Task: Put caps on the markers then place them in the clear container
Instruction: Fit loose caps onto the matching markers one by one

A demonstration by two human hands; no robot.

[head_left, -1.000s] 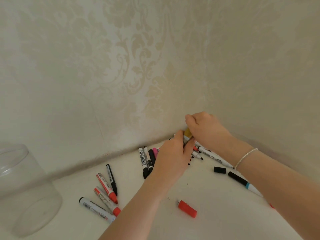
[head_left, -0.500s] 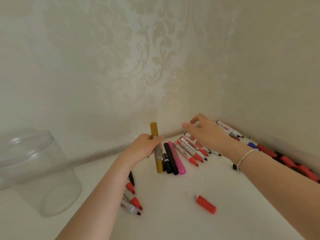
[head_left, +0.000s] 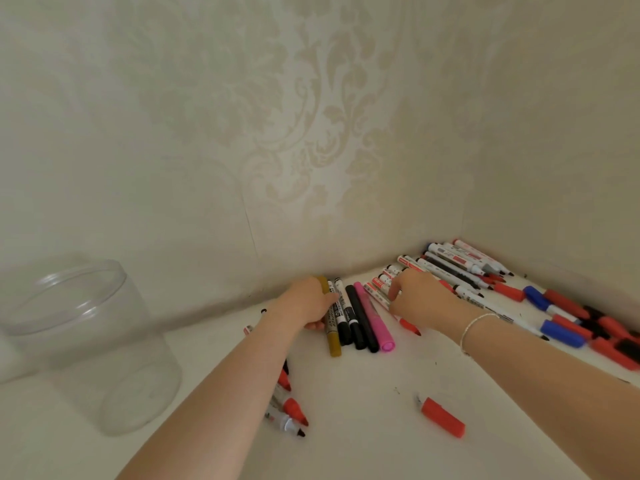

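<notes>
Currently left hand (head_left: 308, 303) grips gold marker (head_left: 331, 327) on tabletop (head_left: 363, 410); right hand's (head_left: 420, 299) grip unreadable over uncapped markers (head_left: 460, 271). Clear container (head_left: 86, 341) far left. I'd lift gold marker clear first.

The left hand (head_left: 308, 301) grips the capped gold marker (head_left: 331, 320), lying on the white tabletop (head_left: 346, 427). The right hand (head_left: 420, 299) rests on uncapped white markers (head_left: 381, 296) at 3 o'clock. The clear cylindrical plastic container (head_left: 90, 344) stands at 9 o'clock.
</notes>
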